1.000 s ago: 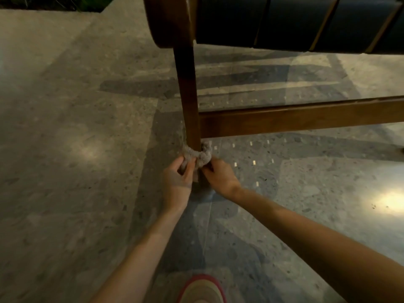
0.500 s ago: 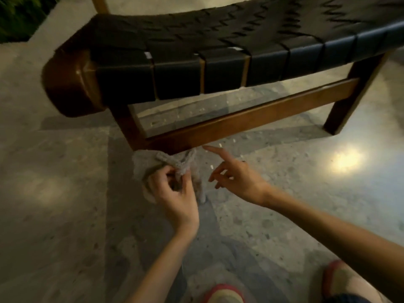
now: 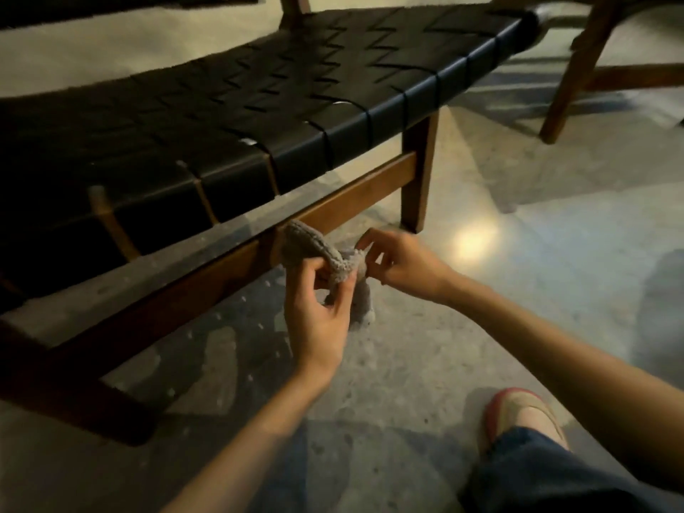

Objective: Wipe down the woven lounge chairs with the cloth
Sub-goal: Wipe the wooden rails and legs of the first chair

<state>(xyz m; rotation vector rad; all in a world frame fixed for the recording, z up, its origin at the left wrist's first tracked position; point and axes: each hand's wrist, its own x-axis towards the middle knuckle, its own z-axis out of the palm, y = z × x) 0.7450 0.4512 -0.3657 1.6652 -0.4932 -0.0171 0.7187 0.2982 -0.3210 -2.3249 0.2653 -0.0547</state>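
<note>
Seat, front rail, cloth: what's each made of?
The seat is black woven straps, probably leather or vinyl, going by the slight sheen. The rail looks like brown wood with a smooth, varnished face. The cloth is grey, matte and nubbly, likely terry.

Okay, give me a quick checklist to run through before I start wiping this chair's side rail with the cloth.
1. Cloth held in both hands: ok. The left hand grips it and the right hand pinches its end.
2. Cloth spread flat for wiping: not ok. It is bunched and twisted.
3. Cloth touching the wooden side rail: cannot tell. Its upper end overlaps the rail in this view.
4. Rail unobstructed up to the leg: ok.
5. Woven seat clean: cannot tell. It is too dark to judge.
</note>
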